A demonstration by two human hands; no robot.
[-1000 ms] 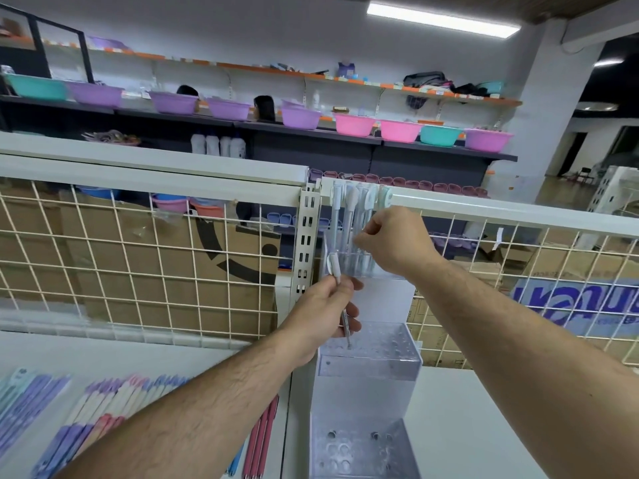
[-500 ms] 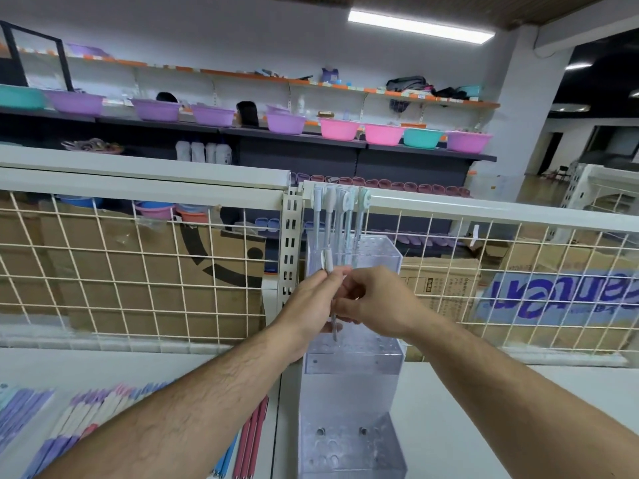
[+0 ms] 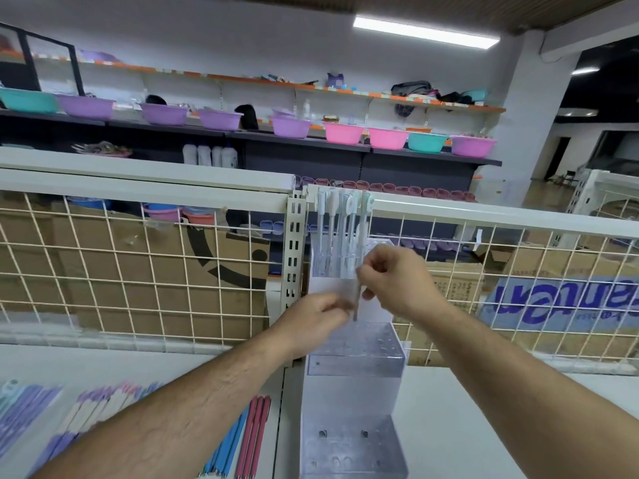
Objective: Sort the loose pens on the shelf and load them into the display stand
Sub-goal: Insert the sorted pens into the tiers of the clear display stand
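A clear tiered display stand (image 3: 359,368) stands at the centre of the white shelf, against the wire back panel. Several white pens (image 3: 340,219) stand upright in its top tier. My right hand (image 3: 397,281) pinches the upper end of a pale pen (image 3: 355,305), which hangs upright over the middle tier. My left hand (image 3: 311,319) is just left of that pen with curled fingertips at its lower part; motion blur hides whether they grip it. Loose pink pens (image 3: 257,433), blue pens (image 3: 226,447) and pastel purple and white pens (image 3: 93,409) lie on the shelf at lower left.
A white wire mesh panel (image 3: 138,271) with a top rail and a slotted upright post (image 3: 294,247) backs the shelf. Cardboard boxes (image 3: 221,271) sit behind the mesh. Coloured plastic basins (image 3: 342,133) line the far wall shelves. Packs of pens (image 3: 20,406) lie at far left.
My right hand came down from the top tier to the pen my left hand held and now pinches its upper end. The pen has shifted slightly right, over the middle tier.
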